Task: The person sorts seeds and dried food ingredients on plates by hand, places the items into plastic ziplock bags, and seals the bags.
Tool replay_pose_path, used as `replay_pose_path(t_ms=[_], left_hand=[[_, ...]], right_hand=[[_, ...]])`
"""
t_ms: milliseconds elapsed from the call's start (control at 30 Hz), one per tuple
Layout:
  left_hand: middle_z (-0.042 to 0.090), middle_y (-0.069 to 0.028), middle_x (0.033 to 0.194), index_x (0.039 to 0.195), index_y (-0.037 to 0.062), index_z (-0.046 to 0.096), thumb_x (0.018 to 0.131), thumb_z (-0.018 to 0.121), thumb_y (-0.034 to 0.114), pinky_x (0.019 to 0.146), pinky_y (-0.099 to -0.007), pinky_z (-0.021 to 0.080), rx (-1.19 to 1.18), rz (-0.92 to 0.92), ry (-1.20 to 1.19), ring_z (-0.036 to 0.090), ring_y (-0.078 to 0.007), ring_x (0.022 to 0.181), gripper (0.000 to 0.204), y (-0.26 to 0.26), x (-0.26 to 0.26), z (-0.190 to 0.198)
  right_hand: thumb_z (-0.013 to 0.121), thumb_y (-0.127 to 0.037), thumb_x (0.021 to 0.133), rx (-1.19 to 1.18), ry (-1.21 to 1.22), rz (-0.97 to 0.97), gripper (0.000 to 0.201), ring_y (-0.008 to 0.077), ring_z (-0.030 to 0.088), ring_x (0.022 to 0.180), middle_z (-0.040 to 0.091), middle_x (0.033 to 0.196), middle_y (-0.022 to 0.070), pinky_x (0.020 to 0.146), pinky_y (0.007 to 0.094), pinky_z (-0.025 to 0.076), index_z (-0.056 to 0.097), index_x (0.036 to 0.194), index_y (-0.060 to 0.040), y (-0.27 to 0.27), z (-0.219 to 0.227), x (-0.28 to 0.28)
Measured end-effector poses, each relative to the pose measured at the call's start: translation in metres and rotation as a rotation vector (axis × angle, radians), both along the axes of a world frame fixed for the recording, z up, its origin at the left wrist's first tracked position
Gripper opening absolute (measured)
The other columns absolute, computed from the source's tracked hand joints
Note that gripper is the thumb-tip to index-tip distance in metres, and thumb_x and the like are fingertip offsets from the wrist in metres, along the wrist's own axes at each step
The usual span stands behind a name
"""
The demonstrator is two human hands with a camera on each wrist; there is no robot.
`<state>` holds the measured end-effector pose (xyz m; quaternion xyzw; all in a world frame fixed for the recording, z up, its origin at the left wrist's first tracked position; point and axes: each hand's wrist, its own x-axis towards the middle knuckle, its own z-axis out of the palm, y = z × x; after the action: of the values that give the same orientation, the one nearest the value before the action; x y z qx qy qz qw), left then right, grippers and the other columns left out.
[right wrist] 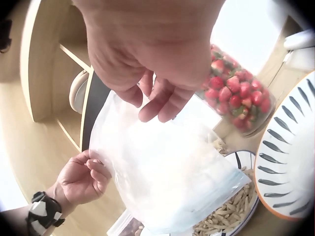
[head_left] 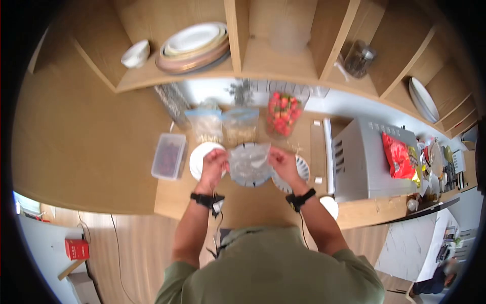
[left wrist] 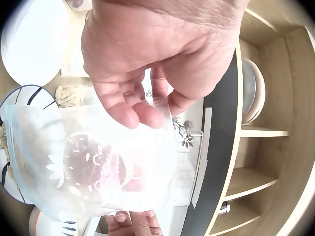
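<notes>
A translucent zip bag point(head_left: 249, 163) with a printed white pattern is stretched between both hands above the plates. My left hand point(head_left: 214, 168) pinches one side of it; in the left wrist view the left fingers point(left wrist: 142, 110) grip its edge. My right hand point(head_left: 284, 164) pinches the opposite side, and the right wrist view has the thumb and fingers point(right wrist: 160, 101) on the bag's corner. The bag point(right wrist: 157, 162) hangs with its blue zip strip away from the hands. Below it a plate point(right wrist: 253, 196) holds pale strip-like pieces, partly hidden by the bag.
Two filled zip bags point(head_left: 241, 126) stand behind, beside a container of strawberries point(head_left: 284, 114). A lidded plastic box point(head_left: 169, 157) is at the left, with a white plate point(head_left: 196, 161) nearby. A striped plate point(head_left: 302, 169) lies right. A grey appliance point(head_left: 357, 162) stands farther right, beneath shelves point(head_left: 278, 66).
</notes>
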<state>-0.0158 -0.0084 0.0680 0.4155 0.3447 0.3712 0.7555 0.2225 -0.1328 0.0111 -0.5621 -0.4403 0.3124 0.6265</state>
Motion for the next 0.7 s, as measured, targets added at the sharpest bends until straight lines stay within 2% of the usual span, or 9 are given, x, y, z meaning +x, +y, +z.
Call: replay_pose_path(t_ms=[167, 267, 333, 367, 433, 533, 600, 700], left_hand=[[0.066, -0.0072, 0.082, 0.088, 0.0048, 0.061, 0.089, 0.059, 0.002, 0.05, -0.0256, 0.051, 0.038, -0.059, 0.012, 0.057, -0.013, 0.055, 0.003, -0.002, 0.002, 0.005], [0.064, -0.0049, 0.078, 0.089, 0.0032, 0.062, 0.087, 0.062, 0.0, 0.049, -0.0259, 0.049, 0.002, -0.017, -0.012, 0.057, -0.0135, 0.054, 0.004, -0.005, 0.003, 0.006], [0.064, -0.0045, 0.079, 0.089, 0.0035, 0.062, 0.086, 0.062, -0.001, 0.05, -0.0263, 0.05, 0.036, 0.011, 0.02, 0.057, -0.0133, 0.056, 0.006, -0.003, 0.003, 0.001], [0.063, -0.004, 0.079, 0.089, 0.0037, 0.062, 0.085, 0.062, -0.002, 0.051, -0.0264, 0.05, 0.049, 0.012, 0.015, 0.057, -0.0131, 0.057, 0.007, -0.001, 0.001, 0.001], [0.065, -0.0052, 0.082, 0.09, 0.0052, 0.062, 0.088, 0.06, 0.001, 0.051, -0.026, 0.051, 0.084, 0.021, 0.032, 0.058, -0.013, 0.055, 0.005, 0.002, -0.001, 0.003], [0.066, -0.0056, 0.083, 0.09, 0.0051, 0.062, 0.09, 0.059, 0.001, 0.052, -0.0257, 0.051, 0.075, 0.008, -0.011, 0.058, -0.0131, 0.054, 0.005, -0.001, -0.001, 0.007], [0.067, -0.0056, 0.085, 0.09, 0.0053, 0.062, 0.091, 0.059, 0.002, 0.053, -0.0251, 0.051, 0.103, -0.068, 0.062, 0.059, -0.0129, 0.056, 0.005, -0.003, -0.001, 0.005], [0.065, -0.0031, 0.082, 0.091, 0.0053, 0.062, 0.091, 0.062, 0.006, 0.056, -0.0243, 0.051, 0.086, 0.0, -0.015, 0.061, -0.0118, 0.06, 0.001, -0.006, -0.001, 0.017]], right_hand=[[0.066, -0.002, 0.086, 0.115, 0.088, -0.099, 0.025, -0.0016, 0.044, 0.059, 0.057, 0.076, -0.0063, 0.051, 0.0175, 0.037, 0.063, 0.111, -0.0045, 0.002, 0.026, -0.01], [0.066, -0.004, 0.087, 0.039, 0.021, -0.108, 0.02, -0.0006, 0.043, 0.056, 0.059, 0.074, -0.0057, 0.05, 0.0183, 0.037, 0.064, 0.107, -0.0025, 0.0, 0.026, -0.005], [0.065, -0.006, 0.089, -0.017, -0.134, -0.004, 0.014, 0.0007, 0.048, 0.056, 0.062, 0.073, -0.0038, 0.051, 0.0192, 0.04, 0.065, 0.103, -0.0017, 0.003, 0.01, 0.005], [0.065, -0.006, 0.089, -0.044, -0.123, 0.001, 0.014, 0.0007, 0.048, 0.056, 0.062, 0.073, -0.0038, 0.051, 0.0192, 0.04, 0.065, 0.103, -0.0017, 0.002, 0.017, 0.005], [0.063, -0.007, 0.092, -0.042, 0.078, -0.072, 0.01, 0.0026, 0.053, 0.057, 0.063, 0.072, -0.0014, 0.051, 0.021, 0.044, 0.065, 0.099, -0.0005, -0.001, 0.038, -0.004], [0.061, -0.008, 0.093, 0.038, 0.03, -0.05, 0.009, 0.0046, 0.057, 0.059, 0.063, 0.073, 0.0002, 0.052, 0.0223, 0.047, 0.065, 0.097, -0.0001, 0.0, 0.037, -0.011], [0.061, -0.007, 0.094, 0.019, 0.051, -0.059, 0.009, 0.005, 0.057, 0.059, 0.064, 0.074, 0.0008, 0.052, 0.0223, 0.047, 0.064, 0.097, 0.0006, 0.0, 0.035, -0.014], [0.059, -0.006, 0.094, 0.015, 0.083, -0.055, 0.009, 0.006, 0.058, 0.058, 0.065, 0.077, 0.0021, 0.053, 0.0223, 0.048, 0.062, 0.098, 0.001, 0.002, 0.037, -0.012]])
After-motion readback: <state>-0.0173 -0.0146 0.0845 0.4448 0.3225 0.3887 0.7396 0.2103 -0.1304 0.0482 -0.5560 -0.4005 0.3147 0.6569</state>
